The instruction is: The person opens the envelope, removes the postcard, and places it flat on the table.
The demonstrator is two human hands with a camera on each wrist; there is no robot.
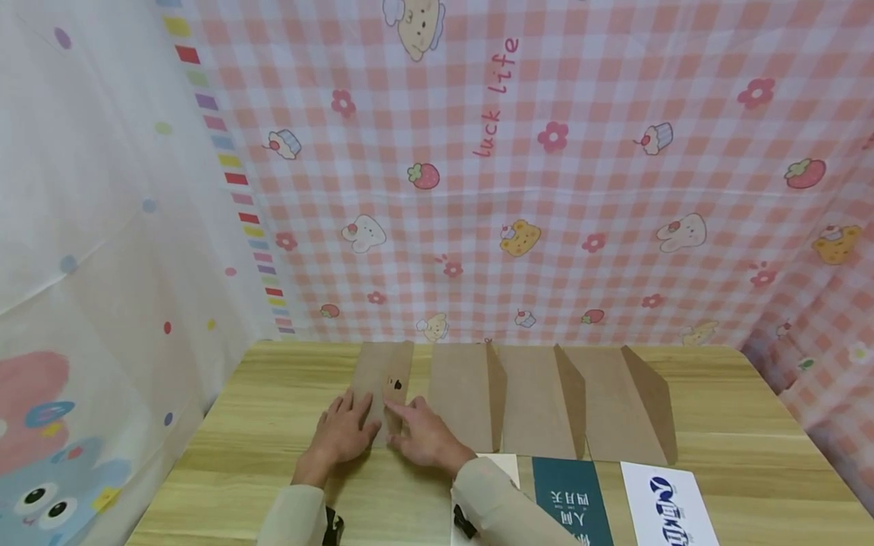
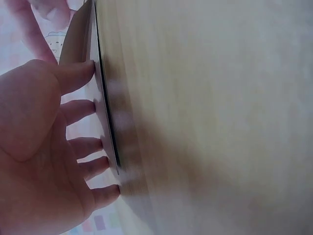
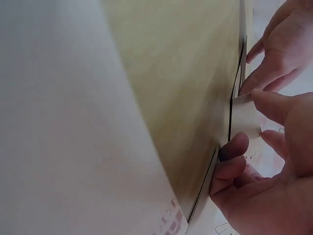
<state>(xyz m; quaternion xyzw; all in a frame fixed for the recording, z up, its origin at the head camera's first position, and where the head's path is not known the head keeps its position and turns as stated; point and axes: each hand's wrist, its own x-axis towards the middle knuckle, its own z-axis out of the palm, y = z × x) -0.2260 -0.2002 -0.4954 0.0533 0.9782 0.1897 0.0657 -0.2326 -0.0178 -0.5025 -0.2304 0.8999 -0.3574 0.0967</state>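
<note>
A brown paper envelope (image 1: 372, 368) lies flat at the left of the row, its flap (image 1: 403, 368) folded up along the right side with a small dark print on it. My left hand (image 1: 344, 432) rests on the envelope's left part with fingers spread and tips down, as the left wrist view also shows. At the flap my right hand (image 1: 425, 436) holds the free edge with thumb and index finger (image 3: 275, 142), the index nearly straight. The other fingers of that hand are curled in. In the right wrist view the flap (image 3: 244, 117) stands raised between the two hands.
Three more brown envelopes (image 1: 460, 394) (image 1: 532, 402) (image 1: 611, 409) lie to the right with flaps standing up. Nearer me are a cream card (image 1: 507, 464) partly under my right sleeve, a dark green card (image 1: 570, 485) and a white card (image 1: 669, 493). A checked cloth (image 1: 478, 288) hangs behind the table.
</note>
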